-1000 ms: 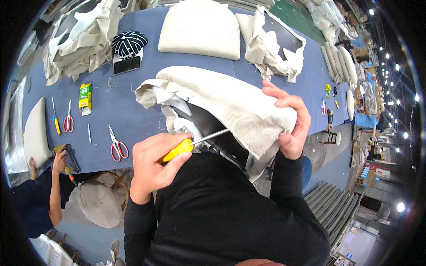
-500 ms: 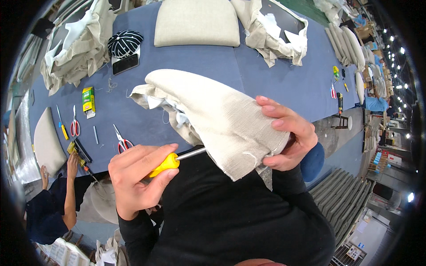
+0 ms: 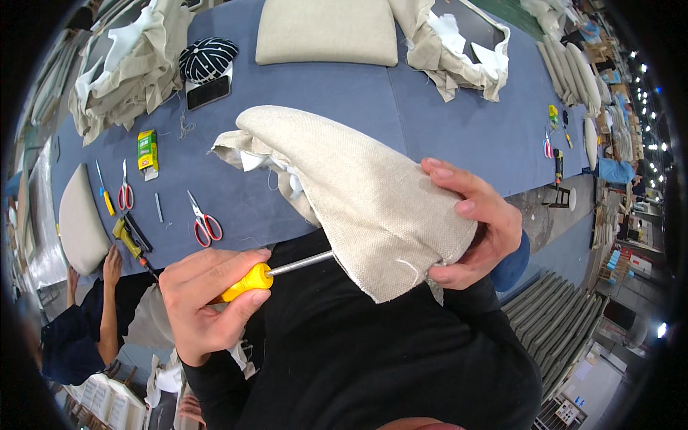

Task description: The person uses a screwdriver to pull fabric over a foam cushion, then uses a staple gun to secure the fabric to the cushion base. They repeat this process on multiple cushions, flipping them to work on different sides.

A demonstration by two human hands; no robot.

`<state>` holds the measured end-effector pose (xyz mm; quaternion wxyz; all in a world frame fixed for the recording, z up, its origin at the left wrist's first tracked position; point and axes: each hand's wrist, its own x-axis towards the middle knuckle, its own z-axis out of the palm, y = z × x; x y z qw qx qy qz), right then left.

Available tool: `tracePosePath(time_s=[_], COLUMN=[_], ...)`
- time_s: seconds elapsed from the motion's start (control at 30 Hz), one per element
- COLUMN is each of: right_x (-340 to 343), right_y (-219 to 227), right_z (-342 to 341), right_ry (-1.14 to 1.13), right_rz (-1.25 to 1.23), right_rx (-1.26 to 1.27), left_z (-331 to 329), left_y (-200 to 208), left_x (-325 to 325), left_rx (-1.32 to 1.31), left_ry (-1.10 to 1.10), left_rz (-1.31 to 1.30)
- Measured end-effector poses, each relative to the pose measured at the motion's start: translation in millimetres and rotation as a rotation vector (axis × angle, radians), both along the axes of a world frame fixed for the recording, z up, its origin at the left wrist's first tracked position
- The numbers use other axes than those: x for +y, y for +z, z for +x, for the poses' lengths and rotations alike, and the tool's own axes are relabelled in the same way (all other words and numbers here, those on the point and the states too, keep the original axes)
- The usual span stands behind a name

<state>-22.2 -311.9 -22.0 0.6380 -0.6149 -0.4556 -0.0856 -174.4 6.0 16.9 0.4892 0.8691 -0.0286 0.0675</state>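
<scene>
My left hand is closed round the yellow handle of a screwdriver. Its metal shaft runs right to the lower left edge of a beige fabric-covered cushion panel; the tip is hidden behind the cloth. With my right hand I grip the panel's right end, fingers on top and thumb by a loose corner of fabric. The panel is held tilted above the table's near edge. White padding and frayed cloth show along its left side.
On the blue table lie red-handled scissors, a yellow-green box, a phone, a striped cap and a staple gun. Another beige cushion lies at the back. A co-worker's arms reach in at left.
The screwdriver and my left hand have shifted slightly left, showing more shaft. My right hand and the panel's right end sit a little lower and further right.
</scene>
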Motion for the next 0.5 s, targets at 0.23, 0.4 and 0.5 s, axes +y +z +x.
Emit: tracePosePath(time_s=[0.23,0.4,0.5], right_x=[1,-14,-23], right_y=[0,-6,-9], right_z=[3,7,12], right_ry=[0.045,0.051,0.04], right_rz=[0.028,0.048,0.086], right_rx=[0.028,0.025,0.061], left_z=[5,48,64], left_y=[-4,34,38], left_x=[-1,-3,-5], left_rx=[0.066,-0.029,0.052], left_ry=[-0.023,-0.17,-0.196], left_rz=[-0.076,0.11,0.074])
